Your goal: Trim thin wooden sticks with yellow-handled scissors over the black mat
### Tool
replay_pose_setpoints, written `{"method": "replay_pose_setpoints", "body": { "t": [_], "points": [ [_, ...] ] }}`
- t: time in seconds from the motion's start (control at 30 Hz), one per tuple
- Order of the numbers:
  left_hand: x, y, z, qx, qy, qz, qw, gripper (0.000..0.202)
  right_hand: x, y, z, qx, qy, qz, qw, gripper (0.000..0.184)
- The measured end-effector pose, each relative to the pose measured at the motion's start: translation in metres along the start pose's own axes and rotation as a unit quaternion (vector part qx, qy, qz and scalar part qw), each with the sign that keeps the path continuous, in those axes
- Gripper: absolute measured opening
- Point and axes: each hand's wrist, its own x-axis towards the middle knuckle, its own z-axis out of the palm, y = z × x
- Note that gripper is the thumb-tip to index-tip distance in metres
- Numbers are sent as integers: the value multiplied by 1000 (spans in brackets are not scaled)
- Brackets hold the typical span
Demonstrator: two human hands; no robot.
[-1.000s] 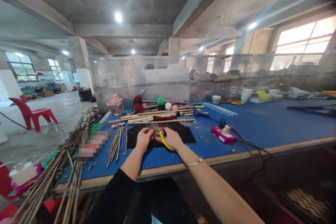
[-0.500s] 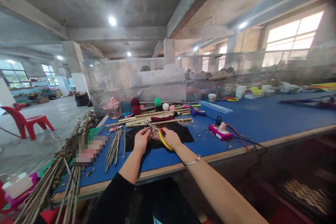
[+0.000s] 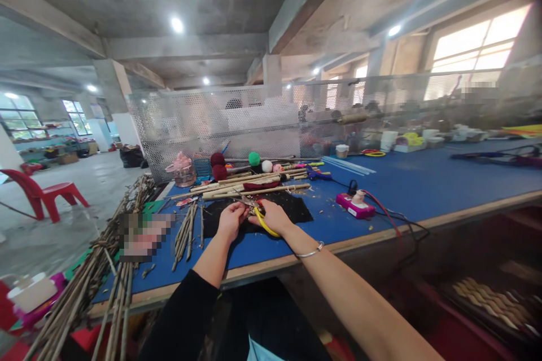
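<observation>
My right hand [image 3: 274, 218] grips a pair of scissors with yellow handles [image 3: 266, 225]; the metal blades point up and to the left, over a black cloth [image 3: 298, 210]. Close beside the blades, my left hand [image 3: 231, 220] is closed, its fingertips pinched together; what they hold is too small to make out. Small pale cut bits lie on the cloth around my hands. Just beyond the cloth are several peeled wooden sticks [image 3: 279, 190] and a dark red piece [image 3: 259, 185]. Thin brown twigs [image 3: 184, 235] lie to the left of my left hand.
A large bundle of branches [image 3: 91, 271] overhangs the blue table's [image 3: 423, 180] left edge. Yarn balls [image 3: 254, 158] and a pink-lidded jar [image 3: 183, 172] stand toward the back. A blue glue gun [image 3: 317, 173] and a magenta power strip [image 3: 354, 206] with cords lie rightward. Mesh panels [image 3: 212, 124] rise behind.
The camera view has shifted slightly. My hands stay together over the black cloth, scissors still in the right, with the left fingers turned slightly beside the blades.
</observation>
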Motion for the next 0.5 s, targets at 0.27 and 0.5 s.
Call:
{"method": "replay_pose_setpoints", "body": {
  "t": [0.27, 0.5],
  "points": [
    [-2, 4, 2, -24, 2, -27, 999, 10, -1, -5, -1, -23, 8, 15, 1000, 58],
    [0, -2, -1, -12, -4, -20, 1000, 13, -2, -6, -2, -45, 17, -7, 999, 57]
  ]
}}
